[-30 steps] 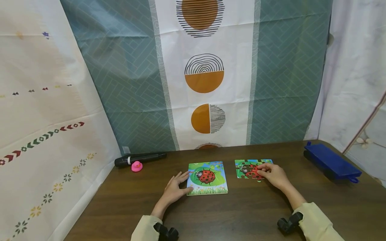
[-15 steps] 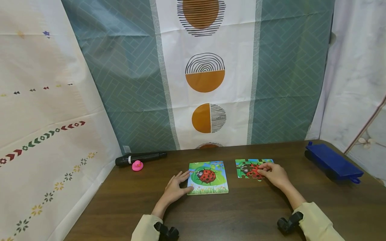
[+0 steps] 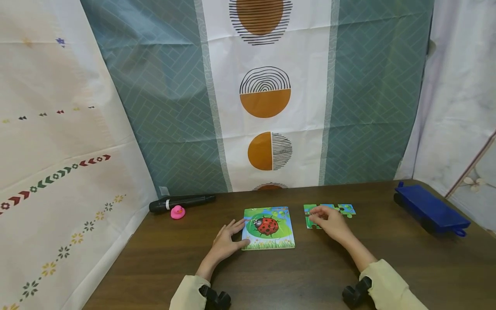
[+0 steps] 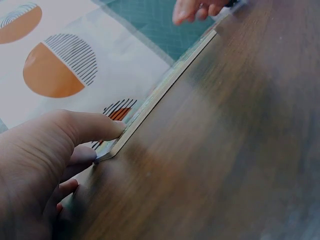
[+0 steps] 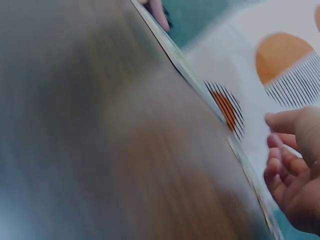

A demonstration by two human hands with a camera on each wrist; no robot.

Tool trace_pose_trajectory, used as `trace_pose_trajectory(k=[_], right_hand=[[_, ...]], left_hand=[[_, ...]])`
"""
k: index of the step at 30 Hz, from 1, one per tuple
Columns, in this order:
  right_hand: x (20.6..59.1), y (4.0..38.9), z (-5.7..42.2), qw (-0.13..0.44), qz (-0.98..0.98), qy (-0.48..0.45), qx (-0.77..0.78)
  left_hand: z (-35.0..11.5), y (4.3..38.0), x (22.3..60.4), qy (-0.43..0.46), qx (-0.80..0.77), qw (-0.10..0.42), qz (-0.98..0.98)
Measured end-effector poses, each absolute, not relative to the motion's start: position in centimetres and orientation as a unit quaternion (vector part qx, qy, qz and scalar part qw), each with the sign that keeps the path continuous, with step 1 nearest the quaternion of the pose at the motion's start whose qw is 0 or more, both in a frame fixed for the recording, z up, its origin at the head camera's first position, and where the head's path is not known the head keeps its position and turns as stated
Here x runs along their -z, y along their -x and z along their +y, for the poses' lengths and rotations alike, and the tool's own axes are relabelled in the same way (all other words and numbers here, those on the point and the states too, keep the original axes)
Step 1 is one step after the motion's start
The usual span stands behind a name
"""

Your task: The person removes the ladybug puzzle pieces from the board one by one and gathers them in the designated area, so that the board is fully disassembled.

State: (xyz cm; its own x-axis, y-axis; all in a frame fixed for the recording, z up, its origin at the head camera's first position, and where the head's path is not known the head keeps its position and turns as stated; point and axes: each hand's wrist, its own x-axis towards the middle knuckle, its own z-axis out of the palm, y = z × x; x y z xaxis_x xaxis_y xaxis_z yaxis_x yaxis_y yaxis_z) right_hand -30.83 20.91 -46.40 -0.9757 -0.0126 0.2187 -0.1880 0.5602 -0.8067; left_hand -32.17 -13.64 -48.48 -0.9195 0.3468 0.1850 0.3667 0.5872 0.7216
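Observation:
A ladybug picture board (image 3: pixel 268 228) lies flat on the table in the head view. My left hand (image 3: pixel 224 246) touches its left edge, fingers spread and thumb at the near left corner; the left wrist view shows the thumb against the board's edge (image 4: pixel 167 92). To the right lie several jigsaw pieces, among them a green piece (image 3: pixel 312 222) and a blue piece (image 3: pixel 347 209). Over these pieces is my right hand (image 3: pixel 331 224), covering the middle ones. In the right wrist view its fingers (image 5: pixel 274 167) are loosely curled, with nothing visible between thumb and fingers.
At the back left lie a black marker-like stick (image 3: pixel 184 202) and a pink rubber duck (image 3: pixel 178 212). A blue flat case (image 3: pixel 432 209) sits at the far right. Patterned curtains (image 3: pixel 174 107) hang along the table's back edge and sides.
My right hand has moved left across the jigsaw pieces, uncovering the blue piece at the right and hiding the red ladybug ones. The left hand stays at the board; the head view shifts slightly.

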Motion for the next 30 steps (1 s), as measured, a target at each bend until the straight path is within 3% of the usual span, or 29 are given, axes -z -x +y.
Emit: trace_pose_trajectory(k=[11,30], right_hand=[[46.6,31.2,13.9,0.007,-0.874,-0.173,-0.455],[47.1,31.6,13.1,-0.014,-0.881,-0.13,-0.454]], left_hand=[[-13.3,32.0,48.5,0.205,0.411,0.009,-0.888],[-13.4,32.1,48.2,0.204,0.41,0.009,-0.889]])
